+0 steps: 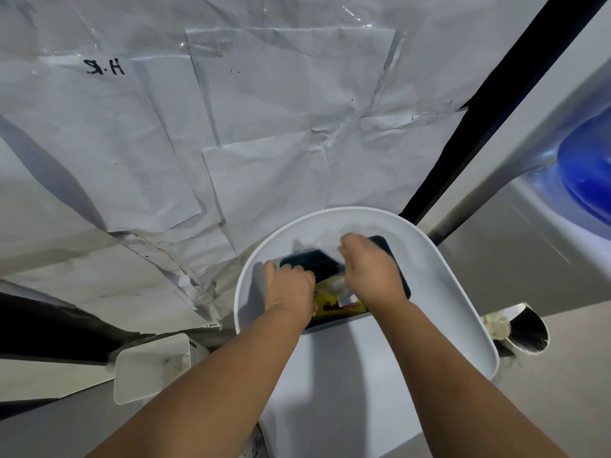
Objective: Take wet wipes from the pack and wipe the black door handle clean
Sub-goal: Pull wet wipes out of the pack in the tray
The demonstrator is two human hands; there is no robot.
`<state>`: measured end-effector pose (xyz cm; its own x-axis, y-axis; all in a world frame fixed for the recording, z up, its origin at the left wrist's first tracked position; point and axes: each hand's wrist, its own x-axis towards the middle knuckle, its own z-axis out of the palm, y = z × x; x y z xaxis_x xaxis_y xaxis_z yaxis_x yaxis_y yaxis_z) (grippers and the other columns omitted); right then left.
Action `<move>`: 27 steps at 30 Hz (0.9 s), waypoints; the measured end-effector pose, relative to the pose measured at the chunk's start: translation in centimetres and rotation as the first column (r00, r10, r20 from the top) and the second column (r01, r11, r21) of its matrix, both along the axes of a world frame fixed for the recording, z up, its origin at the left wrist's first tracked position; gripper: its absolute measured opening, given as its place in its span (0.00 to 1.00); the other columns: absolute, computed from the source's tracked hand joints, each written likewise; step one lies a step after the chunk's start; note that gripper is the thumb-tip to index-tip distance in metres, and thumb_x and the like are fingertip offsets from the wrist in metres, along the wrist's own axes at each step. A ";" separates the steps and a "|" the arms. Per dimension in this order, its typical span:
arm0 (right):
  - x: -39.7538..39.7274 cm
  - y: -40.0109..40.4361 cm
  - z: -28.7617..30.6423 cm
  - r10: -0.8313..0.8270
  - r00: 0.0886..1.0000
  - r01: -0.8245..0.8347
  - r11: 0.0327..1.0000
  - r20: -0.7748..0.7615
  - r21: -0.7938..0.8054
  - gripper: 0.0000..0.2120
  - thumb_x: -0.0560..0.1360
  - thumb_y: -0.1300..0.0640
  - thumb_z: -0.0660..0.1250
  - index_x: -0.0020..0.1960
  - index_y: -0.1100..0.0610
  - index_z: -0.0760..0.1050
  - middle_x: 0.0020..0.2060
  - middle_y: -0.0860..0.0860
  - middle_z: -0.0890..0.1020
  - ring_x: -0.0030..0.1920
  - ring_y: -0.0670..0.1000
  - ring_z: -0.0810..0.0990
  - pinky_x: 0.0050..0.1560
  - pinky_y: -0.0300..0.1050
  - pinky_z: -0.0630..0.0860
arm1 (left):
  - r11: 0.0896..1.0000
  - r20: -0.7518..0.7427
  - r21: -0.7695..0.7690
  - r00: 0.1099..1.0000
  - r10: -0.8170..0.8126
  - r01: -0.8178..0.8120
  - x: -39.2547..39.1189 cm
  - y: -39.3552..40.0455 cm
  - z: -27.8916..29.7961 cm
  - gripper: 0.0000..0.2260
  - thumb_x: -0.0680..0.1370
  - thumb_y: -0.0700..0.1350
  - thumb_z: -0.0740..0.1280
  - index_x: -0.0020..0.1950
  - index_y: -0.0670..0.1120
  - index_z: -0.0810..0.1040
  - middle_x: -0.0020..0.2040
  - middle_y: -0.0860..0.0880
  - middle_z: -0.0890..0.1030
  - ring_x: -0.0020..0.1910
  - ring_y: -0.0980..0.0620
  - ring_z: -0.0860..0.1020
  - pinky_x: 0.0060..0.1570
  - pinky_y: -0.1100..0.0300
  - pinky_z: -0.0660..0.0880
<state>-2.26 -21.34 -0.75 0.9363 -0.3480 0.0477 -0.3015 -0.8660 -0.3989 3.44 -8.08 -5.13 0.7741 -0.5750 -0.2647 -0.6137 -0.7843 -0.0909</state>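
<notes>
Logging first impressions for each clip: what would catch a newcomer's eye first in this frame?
Two bare hands meet at centre over a white tray: the left hand steadies a yellow wipes pack while the right hand pulls at it, motion-blurred. Behind, crumpled white paper sheets cover the wall, and a vivid blue object glows at the right edge.
</notes>
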 end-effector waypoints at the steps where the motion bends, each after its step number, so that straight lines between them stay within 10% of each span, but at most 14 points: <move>1: 0.3 0.3 -0.8 0.057 0.982 -0.060 0.998 -0.181 -0.011 0.08 0.71 0.62 0.68 0.47 0.55 0.69 0.43 0.50 0.76 0.42 0.55 0.76 0.40 0.48 0.74 | 1.000 0.011 0.003 1.000 0.004 -0.004 0.0 0.0 0.2 0.07 0.73 0.53 0.70 0.46 0.54 0.75 0.41 0.53 0.75 0.45 0.50 0.71 0.56 0.47 0.59; 6: 1.0 0.3 -3.6 0.127 0.780 0.011 0.976 -0.613 0.216 0.17 0.76 0.56 0.68 0.64 0.56 0.74 0.57 0.55 0.80 0.55 0.57 0.79 0.58 0.51 0.77 | 0.999 0.019 0.006 0.999 0.044 -0.044 0.1 0.5 0.5 0.07 0.72 0.44 0.70 0.42 0.54 0.73 0.39 0.54 0.77 0.48 0.50 0.71 0.64 0.43 0.56; 11: 0.0 -0.8 -3.6 0.065 0.889 0.048 0.972 -0.453 0.232 0.20 0.73 0.59 0.69 0.64 0.53 0.72 0.58 0.51 0.71 0.59 0.54 0.72 0.59 0.47 0.73 | 0.997 0.022 -0.068 0.999 0.047 -0.046 0.1 0.8 0.0 0.09 0.71 0.46 0.72 0.47 0.54 0.75 0.39 0.54 0.77 0.48 0.51 0.72 0.61 0.44 0.56; 16: -0.2 -0.5 -3.9 0.037 0.887 -0.014 0.998 -0.460 0.054 0.01 0.74 0.58 0.66 0.46 0.54 0.75 0.53 0.53 0.74 0.47 0.53 0.73 0.48 0.46 0.75 | 0.971 0.002 -0.220 0.995 0.096 -0.093 -0.1 1.1 -0.3 0.04 0.78 0.51 0.65 0.49 0.52 0.75 0.39 0.54 0.78 0.46 0.50 0.74 0.61 0.46 0.58; 27: -0.3 -0.8 -1.7 -0.285 0.935 0.351 0.671 -0.210 0.653 0.04 0.74 0.58 0.67 0.43 0.55 0.80 0.41 0.52 0.83 0.44 0.54 0.81 0.40 0.48 0.79 | 0.803 -0.142 -0.553 0.975 0.173 -0.223 -1.0 2.0 1.5 0.11 0.78 0.49 0.61 0.60 0.52 0.67 0.43 0.54 0.81 0.44 0.53 0.80 0.69 0.51 0.56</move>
